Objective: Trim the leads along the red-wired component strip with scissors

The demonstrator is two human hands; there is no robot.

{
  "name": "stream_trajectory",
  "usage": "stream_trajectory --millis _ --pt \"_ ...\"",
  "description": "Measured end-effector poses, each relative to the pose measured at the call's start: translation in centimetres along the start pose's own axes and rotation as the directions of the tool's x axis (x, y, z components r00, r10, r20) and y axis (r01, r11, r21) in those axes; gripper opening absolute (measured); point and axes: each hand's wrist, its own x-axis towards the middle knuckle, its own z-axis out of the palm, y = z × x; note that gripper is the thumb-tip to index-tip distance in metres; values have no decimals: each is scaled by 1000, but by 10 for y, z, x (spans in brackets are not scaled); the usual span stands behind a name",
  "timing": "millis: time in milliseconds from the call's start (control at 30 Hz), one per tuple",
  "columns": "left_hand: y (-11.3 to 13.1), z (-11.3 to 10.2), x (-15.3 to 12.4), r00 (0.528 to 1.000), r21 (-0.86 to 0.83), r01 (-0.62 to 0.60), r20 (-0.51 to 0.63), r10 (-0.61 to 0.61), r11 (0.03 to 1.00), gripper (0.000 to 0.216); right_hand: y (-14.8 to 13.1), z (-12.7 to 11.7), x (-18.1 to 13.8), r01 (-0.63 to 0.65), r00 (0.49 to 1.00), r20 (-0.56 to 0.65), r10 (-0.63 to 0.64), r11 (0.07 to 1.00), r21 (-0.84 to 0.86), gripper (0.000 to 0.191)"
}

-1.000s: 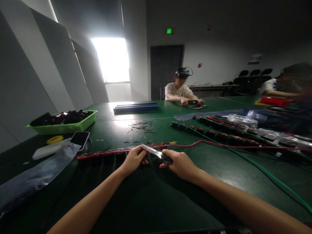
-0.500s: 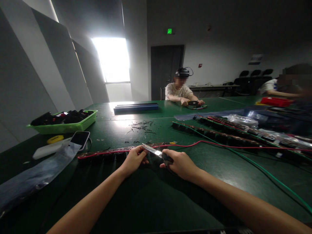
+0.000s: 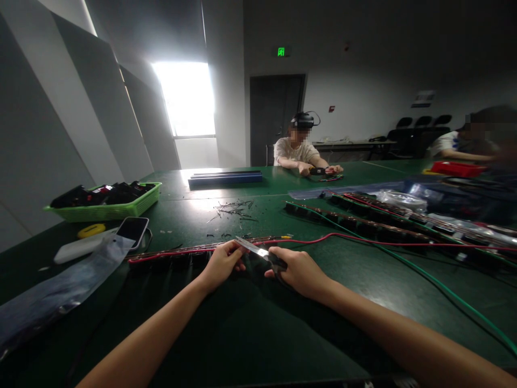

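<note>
My right hand [image 3: 302, 269] is closed round the dark handles of a pair of scissors [image 3: 252, 247]. Their bright blades point left and reach the fingertips of my left hand [image 3: 222, 265]. That hand is in a pinch at a long black strip [image 3: 173, 261]; what lies between its fingertips is hidden. A red wire [image 3: 315, 240] runs along the strip and off to the right. Copper-coloured wires lie along the strip's top, with a small yellow piece [image 3: 286, 237] near its right end.
Thin dark offcuts [image 3: 234, 209] lie behind the strip. At left are a green basket [image 3: 109, 210] of black parts, a phone [image 3: 132, 231] and a plastic bag [image 3: 68, 296]. More wired strips [image 3: 363, 225] and a green wire [image 3: 428, 283] lie right. A person [image 3: 299, 148] works opposite.
My hands stay in almost the same place. The scissors have shifted very slightly at the left fingertips. The person opposite has moved their hands and the tool a little.
</note>
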Motion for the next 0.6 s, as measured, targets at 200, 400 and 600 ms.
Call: stream_trajectory --millis 200,400,600 --pt "0 0 0 1000 -16 10 8 -10 1000 29 1 1 0 7 1000 -13 -7 1000 -4 47" --pt "-2 -1 1 1000 -22 10 10 -10 1000 30 3 3 0 8 1000 -24 -8 1000 20 46" --pt "-2 -1 1 1000 -3 6 19 -6 1000 30 3 2 1 1 1000 -28 3 993 119 42"
